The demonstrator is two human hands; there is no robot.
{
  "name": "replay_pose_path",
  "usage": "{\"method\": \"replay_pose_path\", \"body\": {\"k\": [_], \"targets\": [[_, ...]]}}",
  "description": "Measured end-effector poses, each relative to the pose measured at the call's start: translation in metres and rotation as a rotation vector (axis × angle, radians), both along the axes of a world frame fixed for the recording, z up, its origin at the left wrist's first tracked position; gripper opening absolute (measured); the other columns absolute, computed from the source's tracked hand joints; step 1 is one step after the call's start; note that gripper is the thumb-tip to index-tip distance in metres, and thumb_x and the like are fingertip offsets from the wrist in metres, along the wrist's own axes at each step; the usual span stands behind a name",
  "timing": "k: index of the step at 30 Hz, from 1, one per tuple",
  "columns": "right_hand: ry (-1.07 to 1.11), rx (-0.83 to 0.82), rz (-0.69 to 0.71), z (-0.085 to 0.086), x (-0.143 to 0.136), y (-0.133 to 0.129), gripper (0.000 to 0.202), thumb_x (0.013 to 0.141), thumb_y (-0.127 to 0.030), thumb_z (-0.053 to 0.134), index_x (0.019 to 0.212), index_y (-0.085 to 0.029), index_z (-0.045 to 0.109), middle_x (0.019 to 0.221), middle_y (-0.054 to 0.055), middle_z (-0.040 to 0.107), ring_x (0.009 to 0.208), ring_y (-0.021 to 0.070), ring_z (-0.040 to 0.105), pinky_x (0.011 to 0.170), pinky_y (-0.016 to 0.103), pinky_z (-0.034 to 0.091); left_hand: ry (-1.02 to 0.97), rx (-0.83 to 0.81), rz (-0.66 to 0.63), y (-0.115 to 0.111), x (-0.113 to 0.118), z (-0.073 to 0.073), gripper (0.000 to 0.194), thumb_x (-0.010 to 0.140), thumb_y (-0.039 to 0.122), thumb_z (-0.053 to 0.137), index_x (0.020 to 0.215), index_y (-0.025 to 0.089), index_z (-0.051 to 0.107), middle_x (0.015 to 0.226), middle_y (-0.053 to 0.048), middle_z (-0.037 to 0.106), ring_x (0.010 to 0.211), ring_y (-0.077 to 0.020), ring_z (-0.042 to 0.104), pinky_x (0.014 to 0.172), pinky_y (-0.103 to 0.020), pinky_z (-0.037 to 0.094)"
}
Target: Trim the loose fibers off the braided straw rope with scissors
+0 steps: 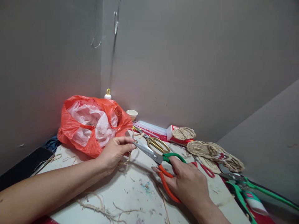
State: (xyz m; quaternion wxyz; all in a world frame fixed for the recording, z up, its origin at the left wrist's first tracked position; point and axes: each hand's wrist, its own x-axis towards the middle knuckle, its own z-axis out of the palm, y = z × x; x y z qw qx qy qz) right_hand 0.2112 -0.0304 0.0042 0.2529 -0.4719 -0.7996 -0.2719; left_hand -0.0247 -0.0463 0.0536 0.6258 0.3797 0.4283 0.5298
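Observation:
In my right hand (187,183) is a pair of scissors (154,155) with one green and one orange handle. Their blades look nearly closed and point left, with the tip at the fingertips of my left hand (114,152). Thumb and forefinger of that hand pinch a thin tan fibre strand (127,161), whose knotted lower part hangs beneath the palm. Whether the blades touch the strand, I cannot tell. Just behind the blades lies a second pair of scissors (157,144), with gold handles.
At the left back sits an orange plastic bag (93,146) with white plastic inside. A paper cup (132,114) and white sticks (149,127) are behind. Woven straw soles (210,151) and green-handled shears (243,183) lie right. Loose fibres (100,210) litter the white tabletop (137,177).

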Motion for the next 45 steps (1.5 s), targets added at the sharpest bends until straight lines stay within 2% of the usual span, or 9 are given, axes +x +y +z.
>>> {"method": "replay_pose_path", "body": {"k": [6,13,19,24,27,33,38,41,45], "targets": [[-0.005,0.066,-0.005,0.002,-0.003,-0.004,0.039,0.080,-0.055,0.046,0.060,-0.022,0.047,0.044,-0.002,0.049,0.043,0.0130,0.045,0.050,0.026,0.022,-0.004,-0.004,0.043,0.000,0.000,0.002,0.017,0.061,0.024,0.074,0.071,0.015,0.065,0.046,0.006,0.044,0.042,-0.0044,0.034,0.045,-0.021,0.023],[0.143,-0.014,0.034,-0.005,-0.001,-0.001,0.040,0.078,-0.059,0.051,0.065,-0.021,0.054,0.042,-0.003,0.046,0.039,0.0117,0.042,0.046,0.024,0.027,-0.021,-0.043,0.034,0.002,0.000,0.000,0.024,0.061,0.024,0.076,0.079,0.014,0.065,0.056,0.004,0.054,0.041,-0.0036,0.037,0.042,-0.019,0.021],[0.781,-0.475,0.078,0.005,-0.009,-0.005,0.037,0.071,-0.055,0.063,0.064,-0.021,0.050,0.049,-0.005,0.046,0.044,0.0093,0.040,0.044,0.022,0.035,-0.125,-0.097,-0.058,0.001,0.000,0.002,0.019,0.065,0.019,0.074,0.079,0.013,0.064,0.073,-0.003,0.067,0.048,-0.0040,0.047,0.043,-0.017,0.027],[1.281,-0.838,0.249,0.025,-0.027,-0.022,0.033,0.066,-0.047,0.071,0.077,-0.021,0.053,0.067,-0.001,0.059,0.052,0.0122,0.051,0.048,0.025,0.043,-0.164,-0.163,-0.166,-0.011,0.005,0.007,0.025,0.066,0.018,0.075,0.086,0.013,0.062,0.073,-0.005,0.069,0.052,-0.0055,0.053,0.049,-0.017,0.034],[1.416,-0.934,0.344,0.034,-0.038,-0.035,0.036,0.062,-0.043,0.075,0.080,-0.021,0.054,0.081,0.003,0.065,0.061,0.0147,0.058,0.059,0.029,0.049,-0.144,-0.157,-0.246,-0.020,0.010,0.004,0.029,0.066,0.021,0.076,0.088,0.014,0.059,0.074,-0.006,0.070,0.054,-0.0069,0.055,0.050,-0.017,0.034],[1.565,-1.153,0.520,0.038,-0.050,-0.048,0.035,0.064,-0.037,0.076,0.079,-0.021,0.048,0.075,0.000,0.063,0.063,0.0155,0.061,0.065,0.031,0.050,-0.055,-0.063,-0.358,-0.031,0.019,-0.007,0.029,0.068,0.027,0.075,0.079,0.015,0.052,0.072,-0.007,0.070,0.057,-0.0084,0.056,0.054,-0.018,0.036],[1.526,-1.129,0.439,0.033,-0.046,-0.048,0.035,0.067,-0.040,0.073,0.081,-0.023,0.046,0.067,-0.003,0.059,0.057,0.0140,0.057,0.058,0.029,0.047,0.076,-0.020,-0.400,-0.033,0.020,-0.008,0.028,0.072,0.035,0.071,0.083,0.017,0.051,0.073,-0.006,0.069,0.053,-0.0075,0.053,0.047,-0.017,0.031],[1.470,-0.975,0.315,0.036,-0.041,-0.045,0.037,0.066,-0.043,0.073,0.077,-0.022,0.046,0.063,-0.004,0.054,0.052,0.0109,0.050,0.049,0.024,0.041,0.157,0.023,-0.469,-0.034,0.020,-0.009,0.030,0.075,0.041,0.067,0.086,0.016,0.055,0.072,-0.006,0.068,0.055,-0.0096,0.055,0.051,-0.019,0.037],[1.474,-0.780,0.318,0.042,-0.036,-0.040,0.035,0.066,-0.042,0.073,0.079,-0.022,0.048,0.065,-0.004,0.052,0.057,0.0106,0.050,0.051,0.022,0.041,0.268,0.057,-0.471,-0.035,0.019,-0.008,0.032,0.078,0.046,0.061,0.082,0.014,0.057,0.067,-0.004,0.064,0.049,-0.0078,0.050,0.053,-0.021,0.040]]}}
